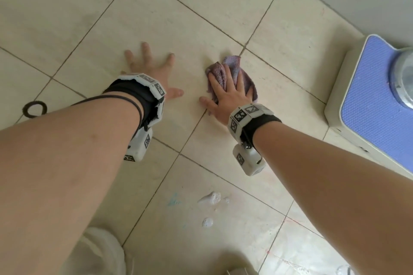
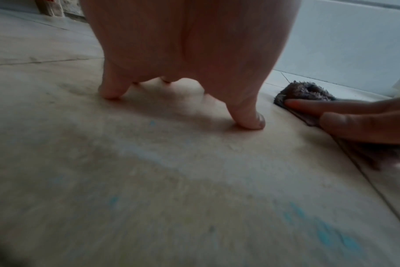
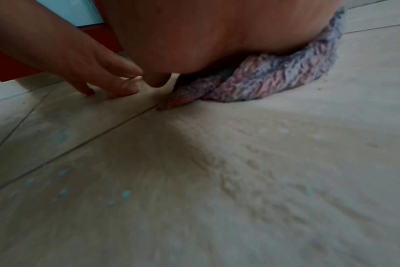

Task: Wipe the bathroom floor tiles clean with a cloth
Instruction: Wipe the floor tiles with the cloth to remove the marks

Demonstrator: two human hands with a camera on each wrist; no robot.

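Two hands: both are working flat on the floor.
Right hand [image 1: 228, 90]: is pressing the purple cloth [image 1: 232, 73] down with straight fingers, gripping nothing.
Left hand [image 1: 152, 67]: is bracing on bare tile, fingers spread, holding nothing.
Cloth: is lying bunched across a grout line.
Floor tiles [image 1: 201, 6]: are showing foam blobs [image 1: 210, 198] and blue flecks nearer the person.
Advice: flattening the cloth and keeping even palm pressure should be helping each stroke cover more.
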